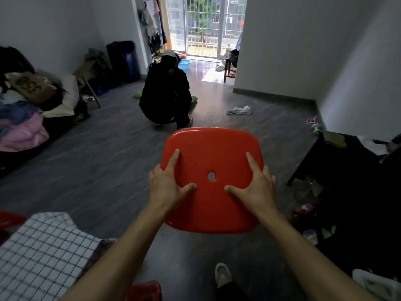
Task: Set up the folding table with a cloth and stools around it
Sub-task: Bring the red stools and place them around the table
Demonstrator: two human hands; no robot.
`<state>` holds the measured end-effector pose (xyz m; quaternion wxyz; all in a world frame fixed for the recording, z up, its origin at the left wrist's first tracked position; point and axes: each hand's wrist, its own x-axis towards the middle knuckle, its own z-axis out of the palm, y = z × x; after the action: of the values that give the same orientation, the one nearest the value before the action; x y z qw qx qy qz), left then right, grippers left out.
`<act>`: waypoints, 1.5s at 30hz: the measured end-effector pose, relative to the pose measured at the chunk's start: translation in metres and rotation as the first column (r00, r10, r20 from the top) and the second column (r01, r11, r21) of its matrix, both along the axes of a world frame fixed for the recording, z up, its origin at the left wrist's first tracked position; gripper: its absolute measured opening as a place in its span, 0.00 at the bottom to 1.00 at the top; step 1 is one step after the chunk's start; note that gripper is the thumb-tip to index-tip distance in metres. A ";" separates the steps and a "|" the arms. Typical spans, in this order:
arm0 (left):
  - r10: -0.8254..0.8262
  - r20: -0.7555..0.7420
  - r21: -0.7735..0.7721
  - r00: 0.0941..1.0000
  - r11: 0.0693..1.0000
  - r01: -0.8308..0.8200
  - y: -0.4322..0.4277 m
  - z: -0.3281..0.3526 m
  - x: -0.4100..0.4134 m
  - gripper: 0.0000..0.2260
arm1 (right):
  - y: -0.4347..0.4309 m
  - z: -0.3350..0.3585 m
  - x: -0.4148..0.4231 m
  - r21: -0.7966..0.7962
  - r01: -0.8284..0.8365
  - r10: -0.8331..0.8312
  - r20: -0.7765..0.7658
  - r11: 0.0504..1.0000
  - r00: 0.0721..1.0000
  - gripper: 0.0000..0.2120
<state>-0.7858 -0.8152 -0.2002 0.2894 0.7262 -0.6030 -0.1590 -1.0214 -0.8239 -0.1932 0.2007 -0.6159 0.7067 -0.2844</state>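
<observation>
A red plastic stool [213, 146] with a small round hole in its seat is held in front of me, above the floor. My left hand [167, 187] grips its left edge, thumb and forefinger spread on the seat. On the right edge, my right hand [255, 187] grips the same way. The stool's legs are hidden under the seat. A white cloth with a dark grid pattern [41, 255] covers the table at the lower left. Another red stool [145, 291] shows at the bottom edge, and a third red stool [8, 220] peeks out at the far left.
A person in black [166, 94] crouches on the grey floor ahead. A heap of clothes [23, 114] lies at the left. A dark table with clutter [347, 170] stands at the right. My shoe [222, 273] is below. A balcony door [204, 25] is far ahead.
</observation>
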 end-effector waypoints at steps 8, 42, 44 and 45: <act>0.153 0.070 0.076 0.986 0.984 -0.158 -0.084 0.000 -0.001 0.48 | -0.120 -0.017 0.005 0.054 -0.145 0.143 0.050 0.988 0.989 0.55; 0.712 -0.031 0.205 0.701 0.691 -0.693 -0.289 -0.054 0.284 0.48 | -0.458 -0.049 0.368 0.172 -0.706 0.723 -0.058 0.687 0.689 0.56; 0.756 -0.023 0.239 0.654 0.639 -0.731 -0.297 -0.063 0.297 0.48 | -0.477 -0.059 0.390 0.181 -0.748 0.764 -0.036 0.639 0.644 0.55; 0.779 -0.015 0.251 0.627 0.610 -0.751 -0.302 -0.067 0.303 0.48 | -0.487 -0.066 0.402 0.178 -0.771 0.786 -0.026 0.611 0.617 0.55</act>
<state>-0.4823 -1.1172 -0.2669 0.2833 0.9301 -0.1941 -0.1301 -0.6193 -1.3114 -0.2589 0.3137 -0.8585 0.3971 -0.0837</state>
